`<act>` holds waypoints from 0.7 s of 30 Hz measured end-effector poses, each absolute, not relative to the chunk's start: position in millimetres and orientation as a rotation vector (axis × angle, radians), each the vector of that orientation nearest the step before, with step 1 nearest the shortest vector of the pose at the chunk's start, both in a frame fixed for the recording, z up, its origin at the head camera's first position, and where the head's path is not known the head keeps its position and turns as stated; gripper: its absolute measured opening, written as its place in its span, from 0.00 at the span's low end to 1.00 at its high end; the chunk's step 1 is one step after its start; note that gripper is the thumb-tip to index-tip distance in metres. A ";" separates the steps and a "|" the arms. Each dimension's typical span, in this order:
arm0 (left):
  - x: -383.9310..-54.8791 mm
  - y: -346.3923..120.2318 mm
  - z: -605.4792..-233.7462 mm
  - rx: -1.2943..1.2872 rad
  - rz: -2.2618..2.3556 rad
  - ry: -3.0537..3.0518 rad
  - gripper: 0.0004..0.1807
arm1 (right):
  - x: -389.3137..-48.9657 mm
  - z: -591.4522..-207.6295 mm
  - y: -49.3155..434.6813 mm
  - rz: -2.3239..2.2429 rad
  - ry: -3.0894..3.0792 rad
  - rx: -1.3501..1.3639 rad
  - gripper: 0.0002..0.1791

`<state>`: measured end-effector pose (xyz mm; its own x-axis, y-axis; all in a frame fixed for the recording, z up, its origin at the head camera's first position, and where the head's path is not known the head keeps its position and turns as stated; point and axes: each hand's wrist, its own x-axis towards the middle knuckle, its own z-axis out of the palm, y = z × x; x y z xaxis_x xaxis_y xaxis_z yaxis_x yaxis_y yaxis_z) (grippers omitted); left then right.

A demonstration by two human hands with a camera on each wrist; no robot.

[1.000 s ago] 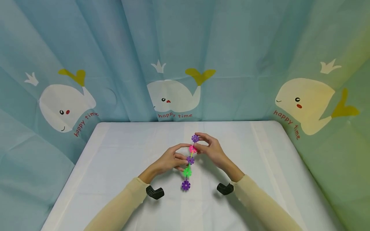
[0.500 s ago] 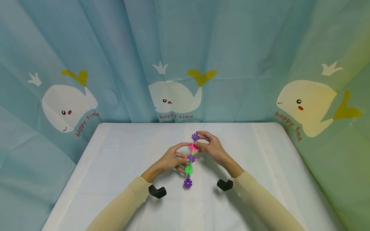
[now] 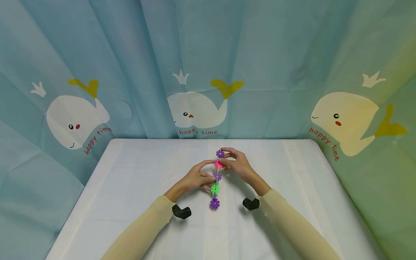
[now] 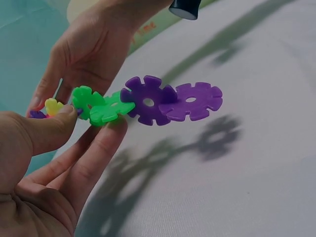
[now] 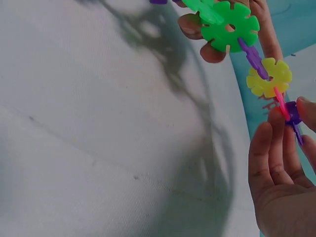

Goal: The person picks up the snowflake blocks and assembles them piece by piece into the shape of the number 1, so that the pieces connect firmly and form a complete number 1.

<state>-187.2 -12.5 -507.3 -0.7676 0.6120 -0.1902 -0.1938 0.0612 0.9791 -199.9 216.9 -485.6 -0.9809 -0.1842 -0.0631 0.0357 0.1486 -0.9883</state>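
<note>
A chain of interlocking plastic snowflake discs stretches away from me in mid-air above the table. Purple discs [image 4: 149, 100] form its near end, followed by green discs [image 5: 229, 27], a purple one, a yellow disc [image 5: 269, 77] and a pink disc [image 3: 218, 164]. More purple discs [image 3: 220, 154] make up the far end. My left hand [image 3: 194, 178] pinches the chain around its middle, thumb on top and fingers beneath. At the far end, my right hand [image 3: 239, 167] holds the purple discs between thumb and fingers. Its fingertips partly cover the pink disc.
Under the chain lies a table with a white cloth [image 3: 146, 155]. Behind and beside it hangs a blue-green curtain [image 3: 266, 108] printed with whales. A black wrist device [image 3: 182, 212] sits at the left cuff, another black device [image 3: 251, 204] at the right.
The left hand has shifted slightly to the right, and the chain's near end has swung right and a little away from me. My right hand stays nearly still with its hold unchanged.
</note>
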 end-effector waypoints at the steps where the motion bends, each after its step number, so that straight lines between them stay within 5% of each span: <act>1: -188.1 -11.9 -508.0 0.411 1.768 1.754 0.36 | -201.3 -487.0 217.4 -1.935 2.248 -0.143 0.31; 21: -203.6 -4.2 -516.2 0.354 1.736 1.831 0.36 | -224.5 -490.7 221.4 -1.756 2.293 -0.083 0.28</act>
